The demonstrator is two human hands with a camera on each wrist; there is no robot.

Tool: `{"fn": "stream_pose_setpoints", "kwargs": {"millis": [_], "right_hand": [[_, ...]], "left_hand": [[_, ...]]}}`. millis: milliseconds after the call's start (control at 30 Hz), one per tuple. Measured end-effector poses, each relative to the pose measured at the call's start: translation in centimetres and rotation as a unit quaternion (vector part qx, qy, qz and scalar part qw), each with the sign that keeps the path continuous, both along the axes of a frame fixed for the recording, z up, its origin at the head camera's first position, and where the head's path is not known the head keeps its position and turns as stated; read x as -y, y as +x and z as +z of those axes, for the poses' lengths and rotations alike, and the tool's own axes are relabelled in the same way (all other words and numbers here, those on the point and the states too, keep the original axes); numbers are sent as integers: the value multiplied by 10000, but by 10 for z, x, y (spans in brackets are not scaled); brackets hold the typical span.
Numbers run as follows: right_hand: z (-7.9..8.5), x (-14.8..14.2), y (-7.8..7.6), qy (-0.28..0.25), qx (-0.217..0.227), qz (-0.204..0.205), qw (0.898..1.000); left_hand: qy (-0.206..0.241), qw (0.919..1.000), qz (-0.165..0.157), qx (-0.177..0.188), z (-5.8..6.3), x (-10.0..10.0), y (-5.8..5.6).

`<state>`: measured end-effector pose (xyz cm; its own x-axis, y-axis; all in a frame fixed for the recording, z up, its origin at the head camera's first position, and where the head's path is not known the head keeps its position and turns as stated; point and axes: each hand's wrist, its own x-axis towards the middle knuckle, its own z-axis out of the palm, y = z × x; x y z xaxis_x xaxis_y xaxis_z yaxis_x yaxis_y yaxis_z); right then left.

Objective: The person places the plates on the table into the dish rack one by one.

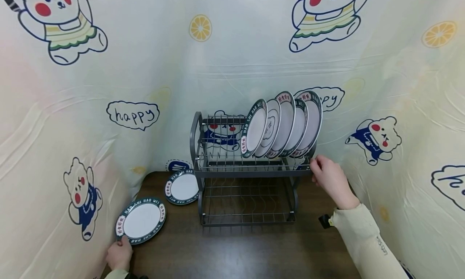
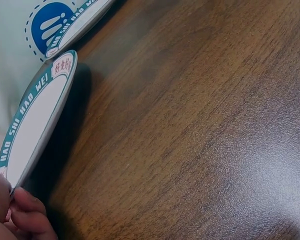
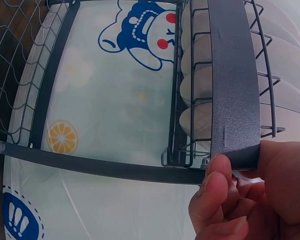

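My left hand [image 1: 120, 254] pinches the near rim of a white plate [image 1: 141, 221] with a green lettered border. In the left wrist view that plate [image 2: 37, 125] is tilted, with a dark shadow under its edge. At the front right corner of a two-tier grey dish rack [image 1: 250, 174], my right hand [image 1: 332, 180] grips the frame between thumb and fingers. The right wrist view shows the thumb and fingers around the end of the rack's front bar [image 3: 235, 80]. Several plates [image 1: 281, 125] stand on edge in the right half of the upper tier.
Another green-rimmed plate [image 1: 183, 187] lies on the brown table [image 1: 232, 254], partly behind the rack's left leg. The lower tier [image 1: 247, 202] is a wire shelf under the plates. A printed cloth [image 1: 152, 69] with bears and orange slices hangs around the back and sides.
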<state>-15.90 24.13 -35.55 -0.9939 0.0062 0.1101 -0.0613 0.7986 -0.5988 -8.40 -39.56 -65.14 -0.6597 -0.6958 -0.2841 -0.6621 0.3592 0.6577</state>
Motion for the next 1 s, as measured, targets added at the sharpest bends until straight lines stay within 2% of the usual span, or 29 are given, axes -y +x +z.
{"fn": "stream_pose_setpoints", "kwargs": {"millis": [300,533,700,1000], "right_hand": [[0,-1,0,-29,-89,64,9999],[-1,-1,0,-48,-99,65,9999],[-2,-1,0,-37,-132,61,9999],[-3,-2,-1,-42,-96,60,9999]], "left_hand": [[431,9979,148,-462,-6,1,3],[355,9963,294,-723,-5,-3,4],[558,9934,320,-946,-6,-7,4],[576,9926,365,-1005,-4,-9,4]]}}
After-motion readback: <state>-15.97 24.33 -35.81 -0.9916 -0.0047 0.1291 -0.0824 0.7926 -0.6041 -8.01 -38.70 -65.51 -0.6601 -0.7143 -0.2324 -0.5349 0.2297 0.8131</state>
